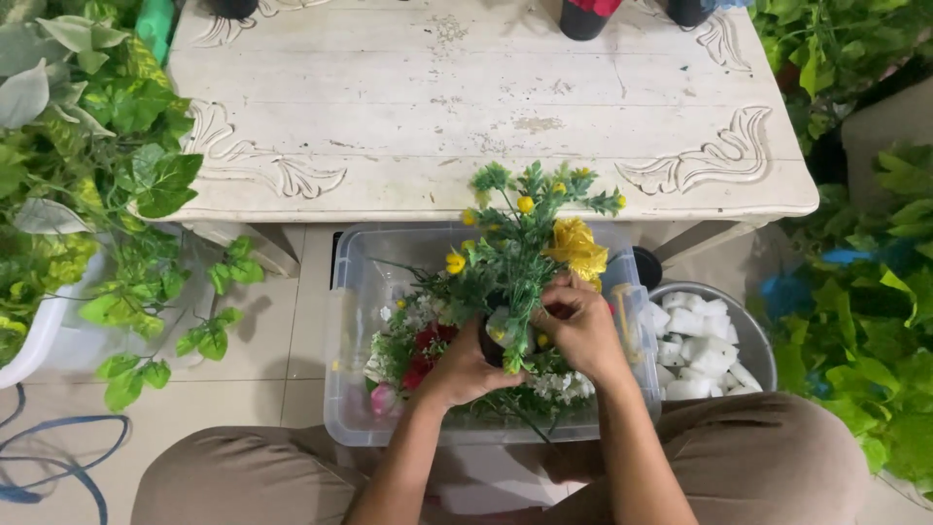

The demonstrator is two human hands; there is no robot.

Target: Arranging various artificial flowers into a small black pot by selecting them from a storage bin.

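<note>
Both hands hold a bushy green artificial flower bunch [520, 243] with small yellow blooms above a clear plastic storage bin [352, 321].

The bunch stands upright, one large yellow fabric flower [577, 249] at its right side, its stems gathered in a small dark pot [492, 348] mostly covered by fingers. The left hand [468, 367] wraps around the pot from below; the right hand [579, 326] is closed on the stems just above it. The bin, under the edge of a carved white wooden table [408, 107], holds red, pink and white flowers partly hidden by the forearms. A grey bucket of white foam blocks [702, 350] sits just beside it.
</note>
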